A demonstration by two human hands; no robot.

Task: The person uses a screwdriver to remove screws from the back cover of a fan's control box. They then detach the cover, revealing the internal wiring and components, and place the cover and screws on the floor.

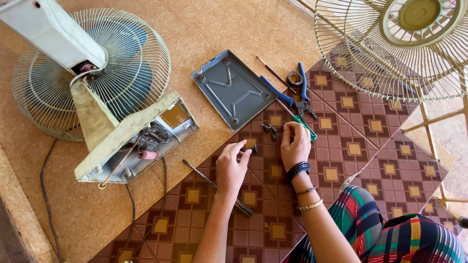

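1. Left hand (233, 164): palm down on the patterned floor mat (390, 170), fingers curled inward over a small dark piece at the fingertips; whether it is actually gripped cannot be told.
2. Right hand (294, 144): just beside the left hand, fingers bent down, pinching something small at the tips; the object itself is too small to identify. Dark bands and two thin bangles sit on the wrist.
3. Small dark screws (269, 129): lying on the mat between the two hands, just ahead of the fingertips, close to the right hand.
4. Green-handled screwdriver (306, 127): flat on the mat, touching or just beyond the right hand's fingers.
5. Blue-handled pliers (296, 92): ahead of the right hand, handles spread, jaws pointing back toward it.
6. Roll of dark tape (294, 78): beyond the pliers, between their handles.
7. Grey metal base plate (233, 88): ahead of the left hand, lying flat, inner side up.
8. Long metal rod tool (214, 186): passing under the left wrist, diagonal on the mat.
9. Table fan (92, 78): well off to the left of the left hand, tipped over, its base open with wiring exposed.
10. Loose fan grille (390, 44): well beyond the right hand, to its right.
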